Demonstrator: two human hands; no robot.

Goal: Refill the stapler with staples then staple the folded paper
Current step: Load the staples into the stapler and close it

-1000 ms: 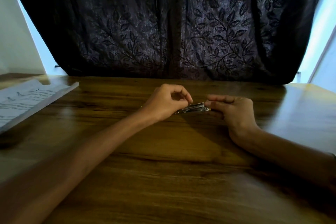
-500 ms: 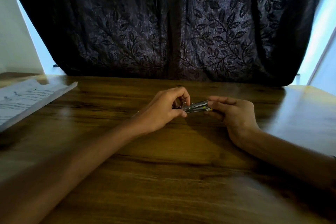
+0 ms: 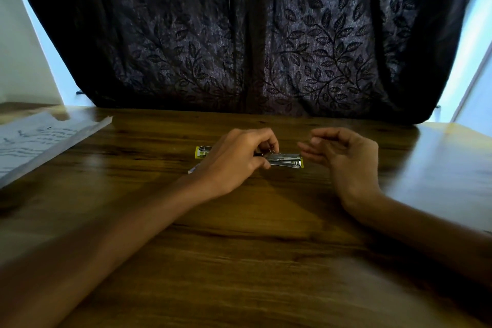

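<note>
On the wooden surface, a small metal stapler lies near the middle, its long axis running left to right, with a yellow tip at its right end. The left hand comes in from the lower left and covers the stapler's left part; its grip is pinching the stapler, thumb low on the near side and fingertips curled over the top at what looks like a small metal catch, though that detail is too small to read with certainty. A second yellow-and-silver piece shows just beyond the back of the left hand, on the left; whether it is the stapler's opened rear part or a separate thing cannot be told, since the hand hides the join. The right hand hovers just to the right of the stapler's yellow tip, apart from it, its grip spread loosely with fingers half curled and holding nothing. The folded paper, white with lines of dark handwriting, lies at the far left edge of the surface, well apart from both hands. Behind the surface hangs a dark curtain patterned with leaves, with pale light at either side.
</note>
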